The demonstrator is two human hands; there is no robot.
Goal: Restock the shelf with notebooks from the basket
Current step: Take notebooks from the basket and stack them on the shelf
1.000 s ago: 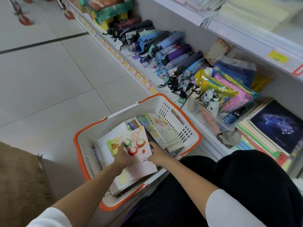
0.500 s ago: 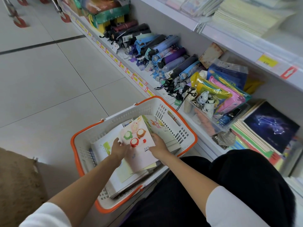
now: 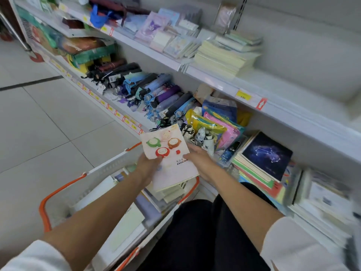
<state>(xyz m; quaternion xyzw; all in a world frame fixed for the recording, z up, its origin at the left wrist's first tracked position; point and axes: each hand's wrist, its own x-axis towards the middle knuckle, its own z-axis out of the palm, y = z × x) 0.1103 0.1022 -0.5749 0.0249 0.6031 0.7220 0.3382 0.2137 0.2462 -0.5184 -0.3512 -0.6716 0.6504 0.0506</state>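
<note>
A stack of pale pink notebooks [image 3: 168,153] with cartoon fruit faces and the word ENGLISH on the cover is held above the far end of the white basket [image 3: 109,169] with orange rims. My left hand [image 3: 147,165] grips the stack's left edge, and my right hand [image 3: 199,160] holds its right edge. More notebooks [image 3: 125,220] lie inside the basket. On the bottom shelf [image 3: 218,192] to the right lies a stack topped by a dark constellation notebook [image 3: 267,153].
Folded umbrellas [image 3: 148,90] fill the bottom shelf to the left, then plastic-wrapped colourful packs [image 3: 216,126]. The upper shelf [image 3: 220,83] holds cream notebook stacks [image 3: 224,59] and pastel pads. My dark-trousered knee [image 3: 205,231] is beside the basket. Tiled floor lies left.
Both hands have lifted the pink notebooks up out of the basket and toward the shelf. The camera has tilted up, showing more of the upper shelf.
</note>
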